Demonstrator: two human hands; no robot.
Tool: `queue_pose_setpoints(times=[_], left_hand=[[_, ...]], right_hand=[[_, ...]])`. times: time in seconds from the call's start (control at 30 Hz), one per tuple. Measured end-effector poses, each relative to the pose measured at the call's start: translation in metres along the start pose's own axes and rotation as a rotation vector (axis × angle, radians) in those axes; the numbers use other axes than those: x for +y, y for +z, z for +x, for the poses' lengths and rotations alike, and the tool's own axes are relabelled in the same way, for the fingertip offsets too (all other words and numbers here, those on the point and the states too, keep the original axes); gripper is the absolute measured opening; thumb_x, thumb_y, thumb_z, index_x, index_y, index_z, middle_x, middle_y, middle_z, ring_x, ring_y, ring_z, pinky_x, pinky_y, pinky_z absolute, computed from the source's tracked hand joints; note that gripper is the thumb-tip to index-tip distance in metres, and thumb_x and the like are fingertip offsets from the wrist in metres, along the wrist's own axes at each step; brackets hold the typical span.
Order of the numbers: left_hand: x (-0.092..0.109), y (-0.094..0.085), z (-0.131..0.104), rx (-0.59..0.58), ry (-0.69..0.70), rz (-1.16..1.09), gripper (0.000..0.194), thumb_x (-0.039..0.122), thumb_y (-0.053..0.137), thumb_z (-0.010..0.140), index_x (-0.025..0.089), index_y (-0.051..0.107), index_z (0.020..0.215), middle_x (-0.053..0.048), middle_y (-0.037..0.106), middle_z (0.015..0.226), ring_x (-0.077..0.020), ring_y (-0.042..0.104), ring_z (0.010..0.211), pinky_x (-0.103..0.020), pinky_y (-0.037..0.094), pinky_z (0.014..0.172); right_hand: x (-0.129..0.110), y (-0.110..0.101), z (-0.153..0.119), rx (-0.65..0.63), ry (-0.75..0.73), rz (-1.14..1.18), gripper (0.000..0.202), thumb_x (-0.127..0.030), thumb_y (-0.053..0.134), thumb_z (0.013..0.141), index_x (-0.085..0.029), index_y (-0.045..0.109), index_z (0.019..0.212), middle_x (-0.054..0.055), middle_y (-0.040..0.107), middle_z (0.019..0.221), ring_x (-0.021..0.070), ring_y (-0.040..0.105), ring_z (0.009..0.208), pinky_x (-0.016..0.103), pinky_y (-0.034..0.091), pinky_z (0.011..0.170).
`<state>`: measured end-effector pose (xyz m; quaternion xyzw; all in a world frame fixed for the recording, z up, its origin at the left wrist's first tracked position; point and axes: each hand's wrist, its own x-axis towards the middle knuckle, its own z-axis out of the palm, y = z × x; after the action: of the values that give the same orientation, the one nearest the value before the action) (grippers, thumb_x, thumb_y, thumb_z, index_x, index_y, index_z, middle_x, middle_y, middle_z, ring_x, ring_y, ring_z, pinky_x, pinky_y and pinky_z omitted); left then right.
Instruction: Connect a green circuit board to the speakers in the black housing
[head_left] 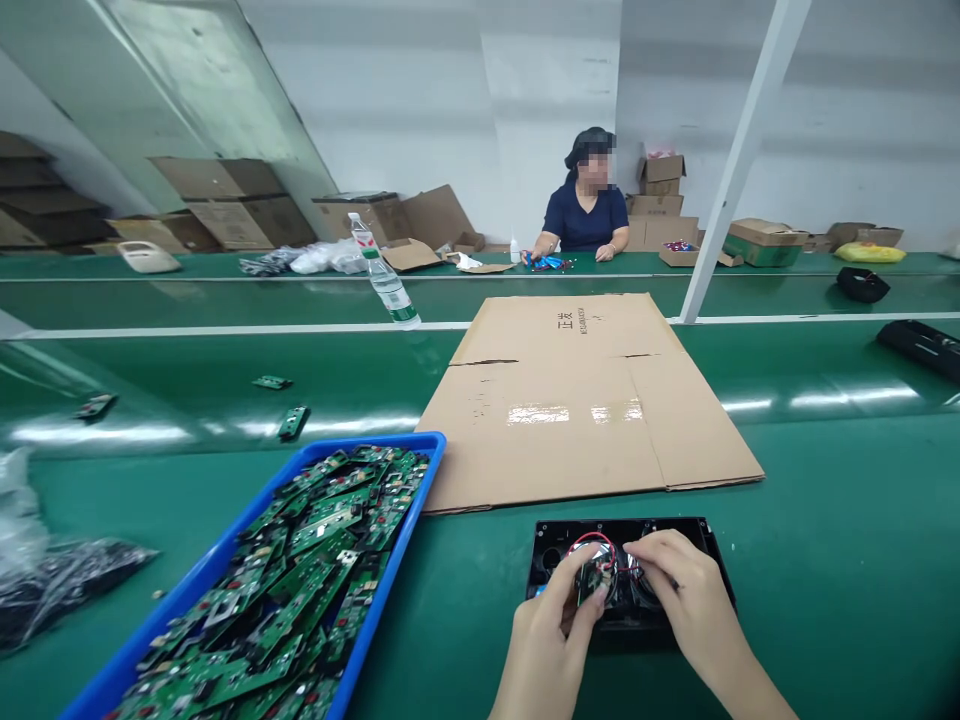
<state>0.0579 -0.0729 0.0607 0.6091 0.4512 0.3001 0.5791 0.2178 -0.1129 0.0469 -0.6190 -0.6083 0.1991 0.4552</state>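
A black plastic housing (pixel 551 535) lies on the green bench in front of me, with round speaker-like parts inside. My left hand (pixel 559 615) pinches a small green circuit board (pixel 592 582) between thumb and fingers, over the housing's left half. A red wire (pixel 600 535) loops up behind that board. At the housing's right half, my right hand (pixel 686 580) has its thumb and fingertips pressed together on what looks like the end of a thin wire (pixel 624 568). My fingers partly hide the inside of the housing.
To the left stands a blue tray (pixel 431 445) heaped with circuit boards (pixel 300 590). A flat cardboard sheet (pixel 555 390) lies beyond the housing. A water bottle (pixel 386 275), loose boards (pixel 292 422) and a plastic bag (pixel 22 520) are around. Across the bench sits a person (pixel 585 215).
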Motion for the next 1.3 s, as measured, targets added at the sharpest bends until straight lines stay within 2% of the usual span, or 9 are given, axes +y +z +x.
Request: queue_pose_setpoints(times=[0.1,0.37,0.57,0.7,0.8,0.9,1.07,1.17,1.3], left_hand=[[-0.005,0.0,0.002,-0.003,0.056,0.098,0.032,0.034,0.046,0.084,0.024,0.056,0.113,0.001,0.069,0.073,-0.0153,0.067,0.068,-0.022,0.053,0.064],[-0.015,0.003,0.004,0.06,0.194,0.26,0.028,0.031,0.045,0.086,0.025,0.059,0.109,0.002,0.066,0.063,-0.0122,0.06,0.053,-0.018,0.048,0.052],[-0.018,0.005,0.004,0.047,0.297,0.303,0.026,0.028,0.045,0.087,0.028,0.058,0.109,0.005,0.064,0.061,-0.0103,0.055,0.046,-0.018,0.046,0.049],[-0.022,0.007,0.002,0.021,0.334,0.302,0.03,0.023,0.042,0.087,0.027,0.055,0.114,0.0,0.071,0.087,-0.0135,0.067,0.075,-0.021,0.053,0.073],[-0.023,0.005,0.002,-0.028,0.372,0.336,0.032,0.02,0.039,0.088,0.025,0.054,0.117,-0.003,0.069,0.098,-0.0152,0.065,0.094,-0.023,0.051,0.083],[-0.019,0.001,0.004,-0.073,0.34,0.307,0.03,0.021,0.041,0.088,0.025,0.054,0.115,-0.003,0.07,0.092,-0.0162,0.066,0.093,-0.023,0.053,0.081],[-0.014,-0.003,0.005,-0.127,0.339,0.169,0.028,0.019,0.04,0.087,0.027,0.055,0.109,-0.001,0.068,0.104,-0.0146,0.067,0.085,-0.022,0.055,0.076],[-0.013,-0.004,0.004,-0.148,0.347,0.204,0.028,0.017,0.04,0.087,0.027,0.054,0.109,-0.001,0.068,0.104,-0.0121,0.068,0.078,-0.021,0.055,0.076],[-0.015,-0.003,0.004,-0.128,0.367,0.191,0.026,0.016,0.041,0.087,0.025,0.055,0.108,-0.002,0.068,0.104,-0.0119,0.067,0.079,-0.019,0.055,0.075]], right_hand=[[0.001,0.004,-0.002,-0.013,-0.117,-0.089,0.033,-0.029,0.031,0.098,-0.018,0.063,0.097,0.005,0.06,0.086,0.0161,0.054,0.079,0.027,0.049,0.064],[0.004,0.013,-0.007,-0.056,-0.188,-0.176,0.026,-0.025,0.037,0.097,-0.018,0.059,0.086,0.002,0.057,0.077,0.0144,0.051,0.071,0.028,0.042,0.064],[0.006,0.017,-0.008,0.004,-0.257,-0.252,0.019,-0.013,0.041,0.091,-0.017,0.057,0.082,0.001,0.055,0.073,0.0141,0.047,0.068,0.027,0.038,0.064],[0.001,0.019,-0.009,0.066,-0.309,-0.339,0.02,-0.009,0.038,0.091,-0.016,0.055,0.081,0.001,0.053,0.071,0.0147,0.045,0.065,0.027,0.035,0.062],[0.0,0.021,-0.01,0.097,-0.346,-0.388,0.022,-0.008,0.037,0.092,-0.015,0.052,0.077,0.002,0.051,0.07,0.0151,0.043,0.064,0.027,0.034,0.06],[0.003,0.021,-0.011,0.077,-0.311,-0.343,0.021,-0.012,0.036,0.094,-0.017,0.052,0.08,0.002,0.052,0.071,0.0153,0.045,0.064,0.027,0.035,0.059],[0.007,0.015,-0.01,-0.049,-0.193,-0.223,0.025,-0.026,0.033,0.098,-0.02,0.046,0.119,0.002,0.058,0.083,0.0162,0.052,0.073,0.028,0.043,0.063],[0.007,0.011,-0.008,-0.111,-0.187,-0.199,0.022,-0.025,0.034,0.098,-0.023,0.05,0.112,0.0,0.059,0.085,0.0165,0.051,0.073,0.029,0.043,0.065],[0.006,0.011,-0.008,-0.073,-0.193,-0.195,0.019,-0.025,0.036,0.097,-0.021,0.053,0.105,0.001,0.059,0.082,0.0164,0.05,0.071,0.029,0.043,0.063]])
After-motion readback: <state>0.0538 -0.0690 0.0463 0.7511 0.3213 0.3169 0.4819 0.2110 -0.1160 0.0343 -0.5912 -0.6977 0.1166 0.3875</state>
